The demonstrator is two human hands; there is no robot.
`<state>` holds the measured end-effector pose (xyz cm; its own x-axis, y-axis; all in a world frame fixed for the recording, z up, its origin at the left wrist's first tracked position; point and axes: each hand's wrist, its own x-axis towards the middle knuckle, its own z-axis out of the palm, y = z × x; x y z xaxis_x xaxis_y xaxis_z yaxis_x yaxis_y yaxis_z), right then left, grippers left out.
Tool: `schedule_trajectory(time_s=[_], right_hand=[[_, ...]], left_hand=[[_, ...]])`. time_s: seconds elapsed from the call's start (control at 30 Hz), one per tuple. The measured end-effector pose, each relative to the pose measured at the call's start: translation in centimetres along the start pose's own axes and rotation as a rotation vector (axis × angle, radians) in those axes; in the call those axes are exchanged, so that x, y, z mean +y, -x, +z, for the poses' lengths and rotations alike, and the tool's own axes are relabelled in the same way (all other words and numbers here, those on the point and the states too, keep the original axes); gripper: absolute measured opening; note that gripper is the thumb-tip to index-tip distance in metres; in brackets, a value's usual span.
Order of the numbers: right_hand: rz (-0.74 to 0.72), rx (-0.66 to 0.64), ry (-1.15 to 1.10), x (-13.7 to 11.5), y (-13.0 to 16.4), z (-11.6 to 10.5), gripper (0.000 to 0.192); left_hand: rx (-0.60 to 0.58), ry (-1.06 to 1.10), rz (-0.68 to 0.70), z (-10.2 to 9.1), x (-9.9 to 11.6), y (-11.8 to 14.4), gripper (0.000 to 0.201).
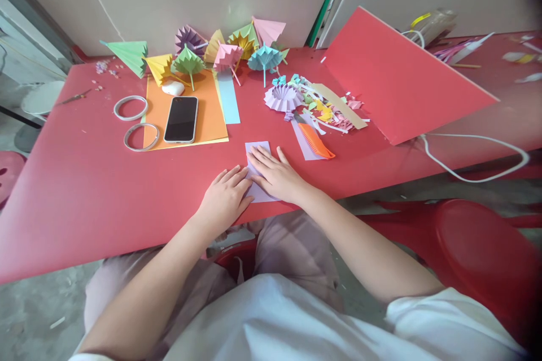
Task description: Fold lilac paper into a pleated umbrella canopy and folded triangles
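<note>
Both hands flat on a pale lilac paper [257, 153] at the near edge of the red surface [84, 192].

Left hand [224, 197] and right hand [275, 175] press it down side by side, fingers spread open, gripping nothing. Further back there's a phone [182, 119] on an orange sheet [212, 118], and an orange comb [315, 141] just right of the paper.

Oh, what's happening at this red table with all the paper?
A person sits at the red table pressing a pale lilac sheet of paper flat with both hands: the left hand at its near left corner, the right hand across its middle. Folded paper umbrellas line the far edge. A phone lies on orange paper, and paper scraps sit to the right.
</note>
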<state>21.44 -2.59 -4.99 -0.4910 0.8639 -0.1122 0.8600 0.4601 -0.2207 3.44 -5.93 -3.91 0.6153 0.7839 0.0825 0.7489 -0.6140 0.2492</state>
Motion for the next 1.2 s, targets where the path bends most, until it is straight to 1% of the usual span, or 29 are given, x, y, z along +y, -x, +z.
schedule_trajectory(time_s=[0.1,0.2,0.33,0.5,0.73,1.0,1.1,1.2], right_hand=[[-0.057,-0.012,0.014,0.43,0.37,-0.11,0.058],[-0.075,0.014,0.052,0.55,0.52,0.19,0.060],[-0.069,0.049,0.082,0.51,0.48,0.70,0.060],[-0.066,0.060,0.081,0.52,0.44,0.85,0.060],[-0.040,0.046,0.070,0.38,0.46,0.67,0.058],[-0.048,0.053,0.067,0.30,0.51,0.70,0.059],[-0.049,0.037,0.067,0.26,0.57,0.55,0.060],[-0.053,0.022,0.070,0.29,0.58,0.32,0.065]], left_hand=[[0.001,0.008,0.001,-0.07,-0.01,0.01,0.027],[0.012,0.011,-0.001,-0.04,-0.07,0.01,0.028],[0.018,0.019,-0.006,0.09,-0.15,0.01,0.029],[0.010,0.042,-0.004,0.02,-0.26,0.02,0.030],[-0.028,0.049,0.012,-0.23,-0.52,0.06,0.029],[-0.027,0.057,0.004,-0.36,-0.41,0.04,0.034],[-0.033,0.071,0.007,-0.46,-0.46,0.05,0.031],[-0.039,0.077,0.009,-0.54,-0.52,0.03,0.028]])
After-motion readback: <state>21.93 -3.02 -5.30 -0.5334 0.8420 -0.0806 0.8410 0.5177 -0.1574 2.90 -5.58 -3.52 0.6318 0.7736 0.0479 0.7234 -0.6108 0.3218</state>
